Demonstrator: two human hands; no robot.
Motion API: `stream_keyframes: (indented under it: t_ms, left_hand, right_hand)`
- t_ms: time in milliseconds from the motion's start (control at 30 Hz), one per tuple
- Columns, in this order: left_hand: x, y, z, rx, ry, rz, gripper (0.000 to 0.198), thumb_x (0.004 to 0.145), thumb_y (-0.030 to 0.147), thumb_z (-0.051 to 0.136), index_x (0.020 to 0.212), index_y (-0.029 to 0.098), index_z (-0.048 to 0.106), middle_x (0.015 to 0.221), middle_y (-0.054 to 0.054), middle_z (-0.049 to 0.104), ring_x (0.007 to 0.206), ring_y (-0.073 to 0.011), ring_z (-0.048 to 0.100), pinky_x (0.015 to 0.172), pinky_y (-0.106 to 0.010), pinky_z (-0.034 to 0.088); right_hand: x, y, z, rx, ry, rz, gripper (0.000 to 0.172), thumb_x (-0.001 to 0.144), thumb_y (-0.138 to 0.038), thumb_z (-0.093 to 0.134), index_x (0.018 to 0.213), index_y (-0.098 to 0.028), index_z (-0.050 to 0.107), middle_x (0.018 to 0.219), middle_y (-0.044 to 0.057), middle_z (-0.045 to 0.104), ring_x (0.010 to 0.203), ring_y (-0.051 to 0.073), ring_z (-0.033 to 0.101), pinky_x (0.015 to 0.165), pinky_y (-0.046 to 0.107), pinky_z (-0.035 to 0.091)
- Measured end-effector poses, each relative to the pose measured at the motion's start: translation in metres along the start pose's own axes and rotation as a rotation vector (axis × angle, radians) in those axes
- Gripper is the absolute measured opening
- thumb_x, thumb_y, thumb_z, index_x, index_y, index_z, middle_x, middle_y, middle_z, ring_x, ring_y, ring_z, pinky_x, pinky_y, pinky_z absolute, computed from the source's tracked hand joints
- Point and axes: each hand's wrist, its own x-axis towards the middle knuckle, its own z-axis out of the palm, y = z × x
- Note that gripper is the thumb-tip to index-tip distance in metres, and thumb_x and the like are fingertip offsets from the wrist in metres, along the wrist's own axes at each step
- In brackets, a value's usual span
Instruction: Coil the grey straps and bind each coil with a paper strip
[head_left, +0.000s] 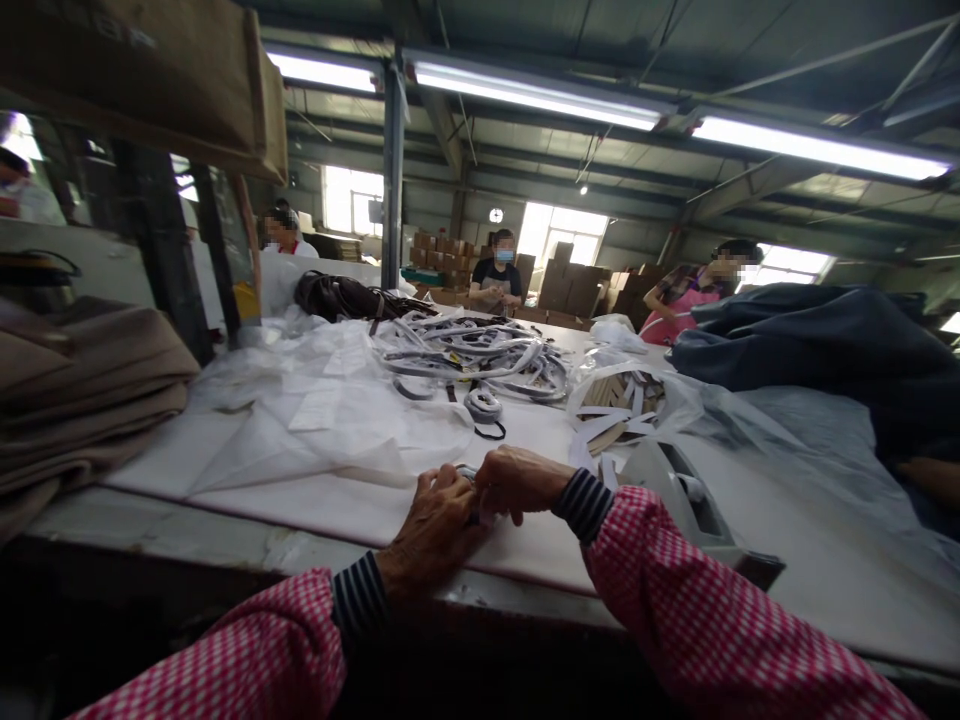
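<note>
- Pink-and-white checked sleeves [705, 610] with striped dark cuffs fill the bottom of the view; they are ours, reaching forward over the worn front edge of the work table [225, 530].
- Our left hand [431, 530] rests knuckles-up on the white tabletop, its fingers curled tight around one end of a small grey strap piece [466, 471].
- Our right hand [517, 483] touches the left, fingers bent under and pinching the other end of the same piece; most of it is hidden between the two hands.
- We judge the step in hand to be close finger work on this one piece, held just inside the table edge.
- Further handling, we judge, calls for a steady two-handed pinch and small fingertip movements, not reach.
- Just beyond the hands lies a small coiled strap [484, 405], and behind it a tangled pile of grey straps [480, 355].
- Crumpled clear plastic sheeting [322, 420] spreads to the left; folded beige fabric [82, 390] is stacked at the far left.
- Near our right wrist sits a grey tape dispenser [682, 490], with a clear bag of pale strips [622, 400] behind it and dark blue fabric [825, 340] heaped further right.
- Three co-workers stand at the far side, near cardboard boxes [562, 285].
</note>
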Motion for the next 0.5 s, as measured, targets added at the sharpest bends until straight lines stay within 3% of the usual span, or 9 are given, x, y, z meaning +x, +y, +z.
stream_keyframes:
  t_ms: [100,167,333,500]
  left_hand:
    - [-0.001,-0.005,0.001,-0.017,0.008,0.019,0.014,0.092,0.026,0.069,0.105,0.024,0.071,0.106,-0.004,0.071,0.108,-0.0297,0.052,0.092,-0.044,0.034]
    - [-0.003,-0.006,0.001,-0.023,0.007,0.028,0.01,0.092,0.027,0.069,0.102,0.023,0.07,0.103,-0.004,0.071,0.107,-0.0293,0.053,0.092,-0.043,0.034]
    - [-0.004,-0.004,0.001,0.048,0.005,0.066,0.012,0.095,0.032,0.065,0.1,0.02,0.066,0.104,-0.006,0.068,0.105,-0.0293,0.053,0.093,-0.044,0.034]
    - [0.0,-0.007,0.001,0.111,-0.03,0.098,0.014,0.097,0.029,0.059,0.089,0.017,0.062,0.095,-0.008,0.067,0.098,-0.0282,0.054,0.088,-0.043,0.036]
  right_hand:
    - [0.0,-0.007,0.002,-0.194,0.068,-0.024,0.012,0.078,-0.006,0.069,0.075,-0.015,0.077,0.054,0.0,0.067,0.047,0.013,0.063,0.045,0.019,0.037]
    - [-0.004,-0.009,0.008,-0.318,0.16,-0.064,0.008,0.08,-0.011,0.073,0.076,-0.017,0.077,0.06,0.003,0.07,0.057,0.017,0.066,0.05,0.023,0.035]
    - [-0.025,-0.004,0.037,-0.54,0.337,-0.207,0.018,0.095,-0.007,0.055,0.097,-0.017,0.071,0.087,0.009,0.076,0.07,0.019,0.067,0.057,0.031,0.035]
    - [-0.037,0.009,0.064,-0.645,0.444,-0.312,0.023,0.103,-0.011,0.045,0.097,-0.015,0.066,0.092,0.011,0.073,0.073,0.02,0.063,0.063,0.034,0.04]
